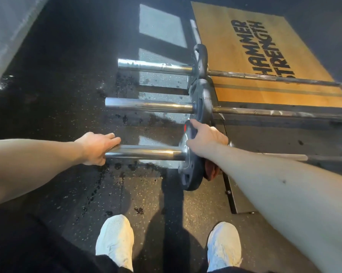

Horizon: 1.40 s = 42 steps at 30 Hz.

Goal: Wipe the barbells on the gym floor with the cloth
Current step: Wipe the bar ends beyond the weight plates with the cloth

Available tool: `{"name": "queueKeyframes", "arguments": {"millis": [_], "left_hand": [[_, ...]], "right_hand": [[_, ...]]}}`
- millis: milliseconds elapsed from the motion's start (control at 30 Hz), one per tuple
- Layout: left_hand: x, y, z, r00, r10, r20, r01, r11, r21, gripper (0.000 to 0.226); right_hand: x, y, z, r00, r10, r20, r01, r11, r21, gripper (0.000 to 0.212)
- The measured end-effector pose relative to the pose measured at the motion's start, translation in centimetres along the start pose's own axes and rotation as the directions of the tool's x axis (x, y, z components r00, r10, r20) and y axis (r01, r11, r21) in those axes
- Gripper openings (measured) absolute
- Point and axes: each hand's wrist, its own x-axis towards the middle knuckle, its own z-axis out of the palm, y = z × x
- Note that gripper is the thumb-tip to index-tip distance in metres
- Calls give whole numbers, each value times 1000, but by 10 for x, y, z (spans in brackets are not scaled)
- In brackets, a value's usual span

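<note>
The left hand [96,147] curls loosely over the end of the nearest barbell's chrome sleeve [144,152], seemingly steadying it. The right hand [204,137] grips the dark round weight plate [189,174]; a brownish cloth [211,171] shows beneath that wrist, behind the plate.

Left hand [96,147]: our forearm reaches in from the left, palm down, fingers curled over. Right hand [206,138]: our arm stretches forward, bare, fingers bent in a grip, thumb side toward us.
</note>
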Motion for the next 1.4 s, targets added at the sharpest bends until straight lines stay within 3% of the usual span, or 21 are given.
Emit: {"name": "queueKeyframes", "arguments": {"millis": [100, 267, 400, 433, 500, 567, 767, 833, 900, 933, 1000, 1067, 1100, 1267, 1333, 1400], "left_hand": [[3, 3, -5, 999, -9, -33, 10, 999, 40, 64], [13, 9, 13, 999, 0, 35, 1, 1000, -13, 66], [12, 0, 16, 999, -6, 51, 10, 998, -64, 64], [10, 1, 17, 999, -15, 38, 18, 997, -77, 61], [8, 3, 17, 999, -35, 23, 38, 991, -125, 56], [7, 3, 19, 998, -52, 18, 55, 982, -180, 57], [-14, -11, 18, 985, -175, 1, 167, 938, -303, 72], [-25, -18, 15, 965, -262, 10, 250, 910, -330, 79], [-33, -26, 15, 934, -354, 37, 342, 863, -371, 80], [-36, -29, 18, 916, -397, 61, 386, 827, -408, 79], [-41, -38, 27, 885, -450, 124, 442, 725, -528, 75], [-45, -45, 35, 880, -439, 184, 443, 615, -652, 68], [-47, -48, 38, 884, -427, 192, 428, 571, -701, 64], [-56, -53, 47, 891, -395, 223, 362, 326, -873, 47], [-59, -56, 51, 903, -388, 186, 339, 373, -864, 42], [-63, -56, 53, 910, -393, 134, 329, 485, -810, 40]], "right_hand": [[-3, 29, -1, 999, 13, -36, -14, 999, -43, 75], [-7, 29, 17, 997, -76, -7, 75, 993, -94, 81], [-5, 22, 7, 992, -85, 94, 90, 994, -53, 110], [-3, 19, -2, 994, -69, 82, 77, 993, -93, 109], [-2, 7, -25, 999, -44, 1, 44, 982, -182, 86], [-6, -8, -50, 990, -89, -106, 73, 987, -145, 60], [-6, -70, -71, 937, -196, -288, 276, 922, 271, 36], [-5, -84, -44, 928, -251, -277, 345, 860, 377, 26], [-9, -87, 1, 947, -296, -122, 316, 801, 508, 19], [-9, -81, 32, 946, -323, -35, 299, 822, 484, 20], [-4, -61, 93, 921, -380, 81, 361, 914, 184, 24], [1, -41, 136, 894, -441, 81, 448, 884, -135, 58], [2, -36, 146, 891, -454, 25, 450, 873, -189, 64], [-19, -60, 165, 835, -504, -219, 489, 864, -125, 61], [-27, -84, 172, 813, -556, -172, 558, 829, -42, 72], [-32, -119, 183, 792, -601, -106, 599, 799, -48, 84]]}}
